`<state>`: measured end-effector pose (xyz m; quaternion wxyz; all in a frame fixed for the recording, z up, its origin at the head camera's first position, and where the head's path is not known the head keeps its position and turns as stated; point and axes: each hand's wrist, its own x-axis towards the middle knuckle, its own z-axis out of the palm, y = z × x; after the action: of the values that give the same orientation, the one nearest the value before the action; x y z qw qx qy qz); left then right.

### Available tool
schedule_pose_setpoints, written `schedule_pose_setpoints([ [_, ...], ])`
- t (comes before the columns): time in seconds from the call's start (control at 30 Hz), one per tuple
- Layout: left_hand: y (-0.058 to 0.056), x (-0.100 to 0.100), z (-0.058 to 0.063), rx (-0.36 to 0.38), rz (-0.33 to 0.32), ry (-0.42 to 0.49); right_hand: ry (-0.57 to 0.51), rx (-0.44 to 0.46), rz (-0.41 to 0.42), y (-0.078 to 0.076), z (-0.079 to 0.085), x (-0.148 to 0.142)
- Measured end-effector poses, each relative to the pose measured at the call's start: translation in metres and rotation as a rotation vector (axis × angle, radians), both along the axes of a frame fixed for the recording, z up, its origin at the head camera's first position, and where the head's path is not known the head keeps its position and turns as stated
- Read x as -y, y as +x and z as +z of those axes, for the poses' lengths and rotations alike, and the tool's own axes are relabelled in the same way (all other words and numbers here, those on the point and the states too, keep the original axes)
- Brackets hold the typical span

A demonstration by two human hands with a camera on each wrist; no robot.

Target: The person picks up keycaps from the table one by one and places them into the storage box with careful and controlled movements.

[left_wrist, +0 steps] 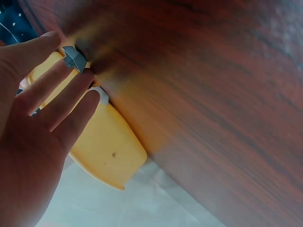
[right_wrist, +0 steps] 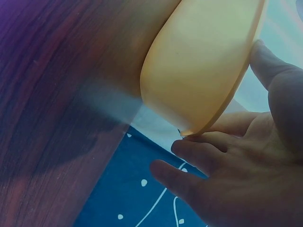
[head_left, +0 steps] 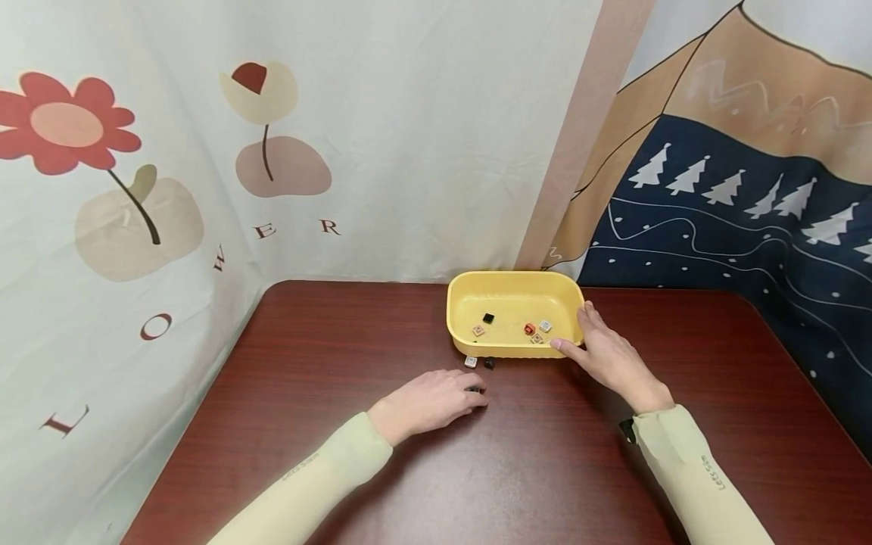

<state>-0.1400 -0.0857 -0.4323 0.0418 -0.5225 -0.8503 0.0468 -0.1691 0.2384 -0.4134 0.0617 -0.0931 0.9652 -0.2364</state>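
Note:
My left hand (head_left: 432,401) is over the table just in front of the yellow tray (head_left: 518,351), pinching a dark grey keycap (left_wrist: 75,59) by the fingertips. Fingers partly cover that keycap in the head view. A white keycap (head_left: 471,362) and a black keycap (head_left: 489,363) lie on the table against the tray's front side. Inside the tray are several small pieces, among them a black one (head_left: 488,319), a red one (head_left: 529,329) and a white one (head_left: 545,326). At the tray's right front corner my right hand (head_left: 616,363) touches the rim, thumb and fingers extended and spread.
The tray stands at the back of a dark reddish-brown table (head_left: 327,341). Behind it hangs a pale curtain (head_left: 409,151) with printed flowers, and to the right a dark blue cloth (head_left: 736,219) with white trees.

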Motion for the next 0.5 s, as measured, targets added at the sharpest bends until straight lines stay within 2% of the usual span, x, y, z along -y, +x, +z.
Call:
schedule_pose_setpoints([
  [0.5, 0.003, 0.0031, -0.0002, -0.004, 0.01, 0.03, 0.0, -0.002, -0.001, 0.0003, -0.0003, 0.0001],
])
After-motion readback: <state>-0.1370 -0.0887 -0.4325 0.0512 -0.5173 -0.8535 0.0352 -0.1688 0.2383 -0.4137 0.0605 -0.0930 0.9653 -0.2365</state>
